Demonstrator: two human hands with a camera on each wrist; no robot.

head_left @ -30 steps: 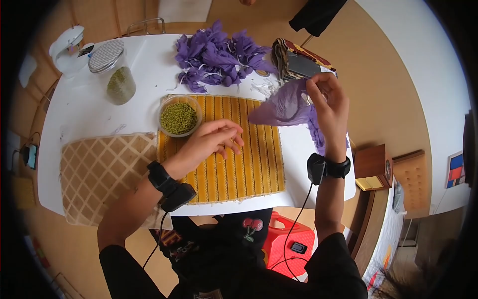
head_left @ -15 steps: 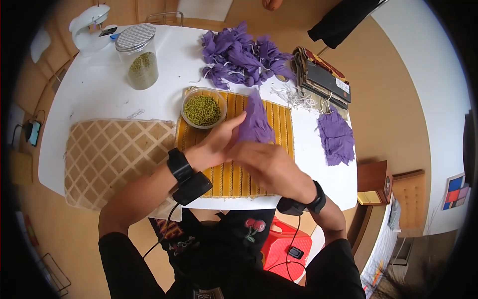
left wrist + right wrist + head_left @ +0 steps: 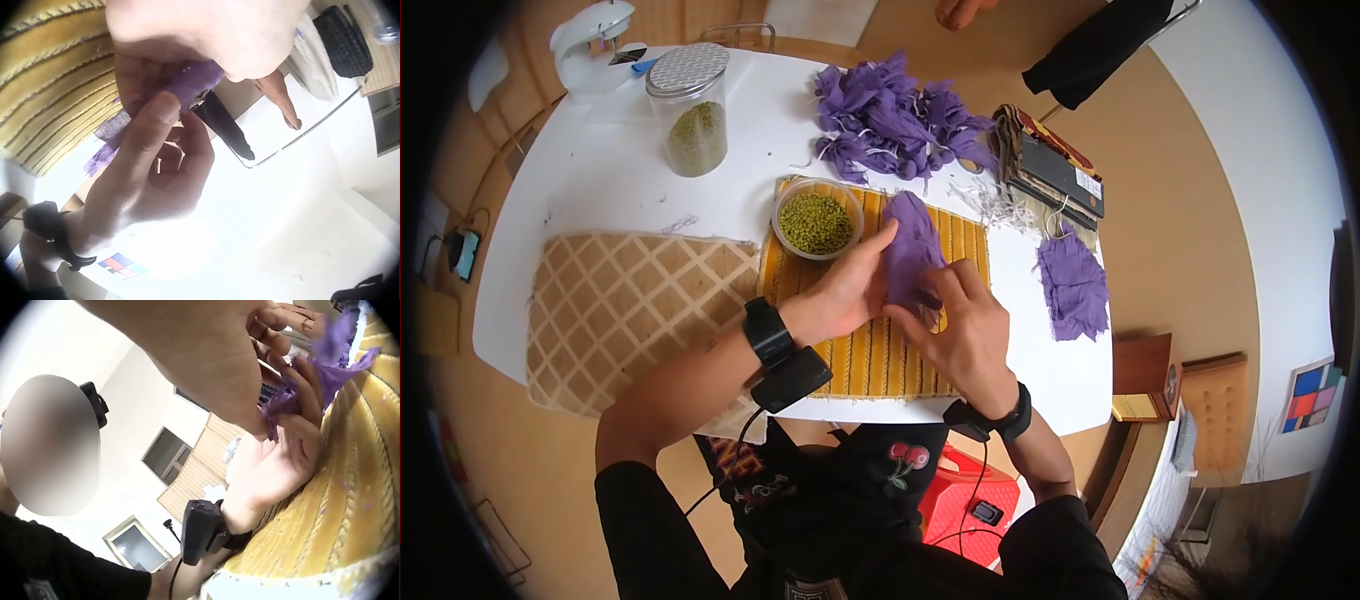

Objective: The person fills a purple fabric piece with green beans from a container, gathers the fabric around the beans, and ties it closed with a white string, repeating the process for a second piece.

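Note:
A purple cloth piece (image 3: 913,246) lies across my left hand (image 3: 847,287), held above the yellow striped mat (image 3: 870,365). The left thumb rests along its edge, and the left fingers are partly hidden beneath it. With thumb and fingertips, my right hand (image 3: 970,330) pinches the near end of the cloth; the left wrist view shows the purple cloth (image 3: 197,81) between the right thumb and fingers. In the right wrist view the bunched cloth (image 3: 282,406) sits between both hands. A round tub of green beans (image 3: 817,222) stands just left of the cloth on the mat.
A lidded jar with beans (image 3: 697,135) stands at the back left. Behind the mat is a heap of purple cloth (image 3: 890,115), with white strings (image 3: 997,205) and stacked books (image 3: 1052,170) to its right. Another purple piece (image 3: 1072,283) hangs at the right; a beige mat (image 3: 635,315) lies left.
My right hand has come from the right side to the left hand, bringing the purple cloth over the striped mat. Since half a second ago, its fingers have shifted on the cloth's near end.

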